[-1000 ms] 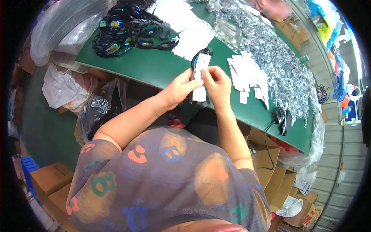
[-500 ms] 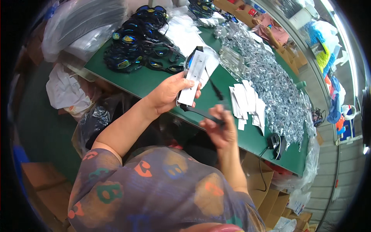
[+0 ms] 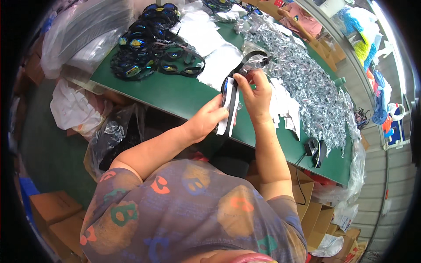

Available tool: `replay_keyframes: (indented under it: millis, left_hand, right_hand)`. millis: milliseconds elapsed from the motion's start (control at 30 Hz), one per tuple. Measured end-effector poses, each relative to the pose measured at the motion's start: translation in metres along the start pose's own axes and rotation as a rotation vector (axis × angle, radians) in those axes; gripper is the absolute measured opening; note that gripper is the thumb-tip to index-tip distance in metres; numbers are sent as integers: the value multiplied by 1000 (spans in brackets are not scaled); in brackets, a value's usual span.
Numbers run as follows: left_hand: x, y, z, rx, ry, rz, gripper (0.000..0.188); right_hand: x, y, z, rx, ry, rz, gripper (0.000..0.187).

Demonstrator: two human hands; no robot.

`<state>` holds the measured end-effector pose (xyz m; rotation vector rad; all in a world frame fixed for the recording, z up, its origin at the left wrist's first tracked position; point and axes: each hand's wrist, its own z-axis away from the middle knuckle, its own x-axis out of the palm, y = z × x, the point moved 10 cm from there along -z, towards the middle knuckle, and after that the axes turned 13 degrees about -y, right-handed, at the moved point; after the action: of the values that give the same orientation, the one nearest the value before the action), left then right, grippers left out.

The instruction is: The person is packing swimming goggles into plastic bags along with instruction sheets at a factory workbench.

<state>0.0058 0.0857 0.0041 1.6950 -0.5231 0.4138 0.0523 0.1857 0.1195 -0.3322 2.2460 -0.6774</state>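
Observation:
My left hand is closed round a pair of swim goggles with a white card laid against them. A black strap runs lengthwise across the card's face. My right hand pinches the strap at the far end of the card, thumb against the fingers. Beyond those fingers a loop of the strap stands up over the table. Most of the lenses are hidden behind the card and my left fingers.
On the green table, a heap of dark goggles lies at left beside white sheets. Small clear plastic pieces are piled at right, near white cards and a black adapter. Another person sits across.
My right hand has moved up and away from me, from the card's near end to its far end. The strap now lies across the card, and the card has turned more upright.

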Motion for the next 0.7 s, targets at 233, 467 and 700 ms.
replay_keyframes:
  millis: [233, 467, 700]
  left_hand:
    - [3, 1, 4, -47, -33, 107, 33]
    - [8, -5, 10, -281, -156, -78, 28]
    - [-6, -14, 35, -373, -158, -174, 25]
  right_hand:
    - [-10, -7, 8, -85, 93, 157, 23]
    - [5, 42, 21, 228, -69, -141, 35]
    - [40, 65, 68, 568, -203, -373, 44]
